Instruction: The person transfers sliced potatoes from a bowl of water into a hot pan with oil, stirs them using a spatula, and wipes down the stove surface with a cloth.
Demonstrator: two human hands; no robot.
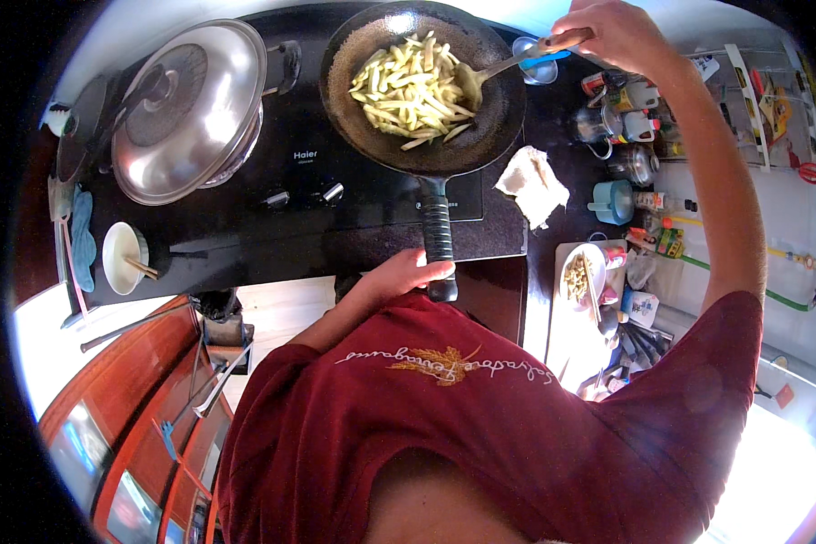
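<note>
While the left hand (406, 272) wraps its fingers around the ribbed black handle (438, 238) of the wok (424, 86), close to the handle's near end by the person's red shirt, the right hand (612, 34) is raised beyond the far right rim of the pan and closed around the wooden grip of a metal spatula (494, 71). The spatula slants down to the left, and its blade rests among pale yellow potato strips (410, 88) heaped in the middle of the wok. The wok sits on the right burner of a black stove (308, 195), its handle pointing back toward the person. On the left burner stands a pot under a shiny domed metal lid (190, 109). A white bowl (122, 257) with chopsticks lying across it sits at the near left corner of the stove. Just right of the wok, on the stove's edge, lies a crumpled white cloth (532, 184). Further right the counter is crowded with bottles and jars, a light blue cup (615, 201), and a white plate (582, 275) holding more pale strips with chopsticks laid over it
</note>
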